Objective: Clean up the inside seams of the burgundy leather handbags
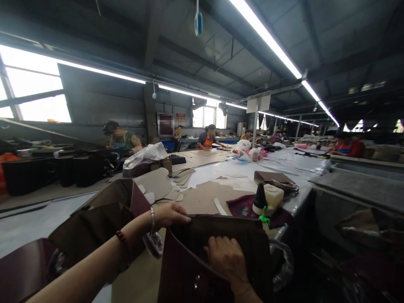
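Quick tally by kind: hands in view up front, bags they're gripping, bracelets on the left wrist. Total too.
hands: 2, left hand and right hand
maroon bag: 1, gripped at its rim
bracelets: 2, silver bangle and bead bracelet
total: 5

We see our bare left forearm (104, 261) reach in from the lower left with the wrist straight. Our left hand (172, 214) is palm down, fingers pressed together in a pinch. Our right hand (225, 256) rises from the bottom edge, back toward us, fingers curled forward in a grip.
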